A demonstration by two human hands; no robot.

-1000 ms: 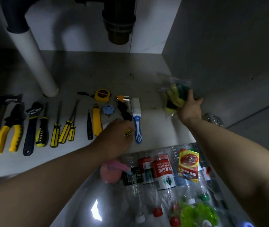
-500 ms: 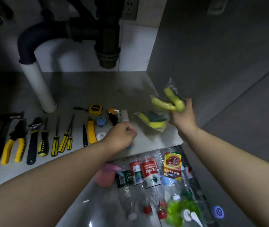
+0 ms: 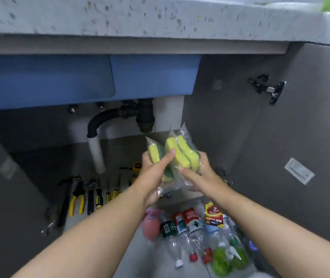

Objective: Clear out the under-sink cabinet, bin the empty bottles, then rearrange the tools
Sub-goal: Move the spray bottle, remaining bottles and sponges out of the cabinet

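Now both hands are up in front of the open cabinet, each gripping wrapped sponges. The left hand (image 3: 156, 175) curls round the nearer sponge pack (image 3: 153, 155), thumb across its front. The right hand (image 3: 199, 174) pinches the double sponge pack (image 3: 182, 156) from its far side, so the two wrappers touch between the palms.

A second ago only the right hand was on these packs, which lay against the side wall on the cabinet floor (image 3: 120, 149), while the left hand was down among the tools. Half a second ago the right hand had raised one pack and the other lay just below it. Since then the second pack has come up too, into the left hand, and both are now clear of the floor, held above and ahead of the wrists.

By my reading, the sponges are leaving the cabinet. That frees the patch of floor beyond the right hand.

The tools (image 3: 90, 197) stay in their neat row down to the left of the left hand, hammer (image 3: 64, 199) outermost, then the yellow-handled pliers (image 3: 77, 200). The bottles (image 3: 190, 221) lie bunched directly beneath both forearms, seemingly in a clear bag. Binning them looks like the step not yet done.
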